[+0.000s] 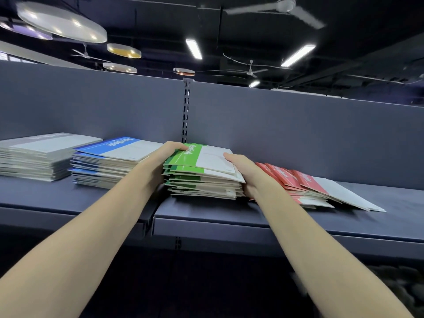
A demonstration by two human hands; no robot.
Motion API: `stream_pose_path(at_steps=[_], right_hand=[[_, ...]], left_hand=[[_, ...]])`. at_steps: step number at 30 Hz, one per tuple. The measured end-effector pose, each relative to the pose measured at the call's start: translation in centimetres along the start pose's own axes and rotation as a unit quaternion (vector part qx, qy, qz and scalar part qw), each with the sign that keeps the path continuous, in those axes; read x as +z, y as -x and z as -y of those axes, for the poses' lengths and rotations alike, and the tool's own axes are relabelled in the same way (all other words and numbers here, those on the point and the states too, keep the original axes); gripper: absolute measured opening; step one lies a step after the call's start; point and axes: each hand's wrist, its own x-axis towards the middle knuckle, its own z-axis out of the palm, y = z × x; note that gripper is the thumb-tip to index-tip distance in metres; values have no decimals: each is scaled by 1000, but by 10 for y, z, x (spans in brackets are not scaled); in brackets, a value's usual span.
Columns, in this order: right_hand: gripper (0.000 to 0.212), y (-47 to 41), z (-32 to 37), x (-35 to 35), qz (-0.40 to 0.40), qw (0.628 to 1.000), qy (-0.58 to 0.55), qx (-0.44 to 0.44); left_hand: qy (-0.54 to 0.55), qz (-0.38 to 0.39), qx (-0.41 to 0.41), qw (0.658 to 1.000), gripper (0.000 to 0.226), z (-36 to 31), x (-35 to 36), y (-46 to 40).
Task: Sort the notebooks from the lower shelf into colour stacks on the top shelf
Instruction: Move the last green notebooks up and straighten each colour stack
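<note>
Both hands were on the green stack (204,177), which sat on the top shelf (229,214) just in front of the slotted upright (186,111) of the back panel (298,134). The left hand (160,161) lay against the stack's left side, its thumb curled over the green edge of the top notebook, the other fingers hidden behind the stack, so its grip held that corner. The right hand (246,173) lay against the right side, thumb flat on the white part of the top cover and fingers wrapped round the stack's edge lower down. The notebooks in the green stack were a little uneven, edges not flush.

To the left stood the blue stack (107,164), just beside the left hand, and further left the grey stack (36,157), near the blue one. To the right the red stack (307,187) lay slumped and fanned out, its notebooks sliding rightwards along the shelf; its left end was hidden behind the right wrist. Overhead hung round lamps (62,21), strip lights (193,48) and ceiling fans (284,8).
</note>
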Motion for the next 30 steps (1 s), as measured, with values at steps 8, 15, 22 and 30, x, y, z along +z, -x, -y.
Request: stream_pose_path(at_steps=[8, 15, 22, 30], right_hand=[[41, -14, -6, 8, 19, 997, -58, -42], [42, -21, -8, 15, 6, 999, -31, -42], [48, -5, -6, 17, -41, 997, -4, -62], [53, -6, -4, 3, -54, 994, -19, -93]], left_hand=[[60, -16, 9, 998, 19, 8, -2, 10], [114, -33, 18, 993, 24, 6, 2, 18], [65, -49, 9, 997, 22, 7, 7, 27], [-153, -90, 27, 984, 22, -40, 10, 48]])
